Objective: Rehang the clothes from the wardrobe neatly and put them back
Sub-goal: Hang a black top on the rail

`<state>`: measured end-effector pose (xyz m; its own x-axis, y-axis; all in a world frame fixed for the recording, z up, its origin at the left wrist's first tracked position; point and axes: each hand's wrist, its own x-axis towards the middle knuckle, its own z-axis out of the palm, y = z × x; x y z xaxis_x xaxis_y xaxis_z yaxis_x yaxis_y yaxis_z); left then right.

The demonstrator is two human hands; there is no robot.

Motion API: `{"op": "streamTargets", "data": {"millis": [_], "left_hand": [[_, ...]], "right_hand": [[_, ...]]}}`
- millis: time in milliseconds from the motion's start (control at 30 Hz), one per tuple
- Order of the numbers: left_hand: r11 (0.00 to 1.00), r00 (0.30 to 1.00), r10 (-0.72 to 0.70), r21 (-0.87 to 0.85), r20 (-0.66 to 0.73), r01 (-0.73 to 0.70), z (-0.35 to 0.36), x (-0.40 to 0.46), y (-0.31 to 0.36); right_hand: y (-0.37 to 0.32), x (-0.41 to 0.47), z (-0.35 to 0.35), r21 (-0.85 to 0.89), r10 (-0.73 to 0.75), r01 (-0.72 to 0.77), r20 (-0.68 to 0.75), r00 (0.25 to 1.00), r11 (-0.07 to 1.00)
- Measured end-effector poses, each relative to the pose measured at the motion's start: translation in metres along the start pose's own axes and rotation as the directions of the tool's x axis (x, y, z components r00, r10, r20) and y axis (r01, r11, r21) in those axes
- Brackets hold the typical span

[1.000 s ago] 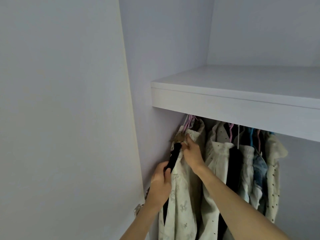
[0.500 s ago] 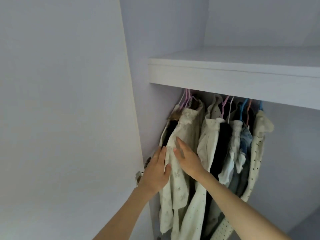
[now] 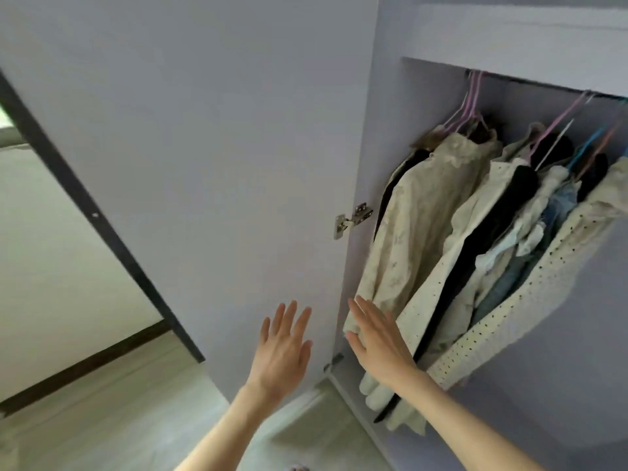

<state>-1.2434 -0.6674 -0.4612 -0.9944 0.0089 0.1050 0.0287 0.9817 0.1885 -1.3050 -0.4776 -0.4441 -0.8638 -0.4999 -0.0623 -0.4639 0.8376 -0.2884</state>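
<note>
Looking through the head camera, we see our left hand [image 3: 283, 348] raised with fingers straight and spread, holding nothing, before the open wardrobe door [image 3: 210, 158]. Our right hand [image 3: 380, 338], fingers straight too, lies flat against the hem of the cream floral shirt [image 3: 418, 226], leftmost among the clothes [image 3: 509, 239] hanging inside the wardrobe [image 3: 384, 130].

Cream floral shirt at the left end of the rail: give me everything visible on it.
The cream floral shirt looks like thin, crinkled cloth with a faint pale print. It hangs on a pink hanger nearest the wardrobe's side wall, over a dark garment behind it. The right hand, fingers straight, lies at its lower hem; actual contact cannot be told.
</note>
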Motion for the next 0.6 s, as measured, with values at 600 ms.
{"op": "streamTargets", "data": {"millis": [600], "left_hand": [[0.606, 0.591, -0.781, -0.020, -0.203, 0.795, -0.040, -0.424, -0.128]], "right_hand": [[-0.342, -0.121, 0.130, 0.051, -0.814, 0.815, 0.123, 0.568, 0.577]]}}
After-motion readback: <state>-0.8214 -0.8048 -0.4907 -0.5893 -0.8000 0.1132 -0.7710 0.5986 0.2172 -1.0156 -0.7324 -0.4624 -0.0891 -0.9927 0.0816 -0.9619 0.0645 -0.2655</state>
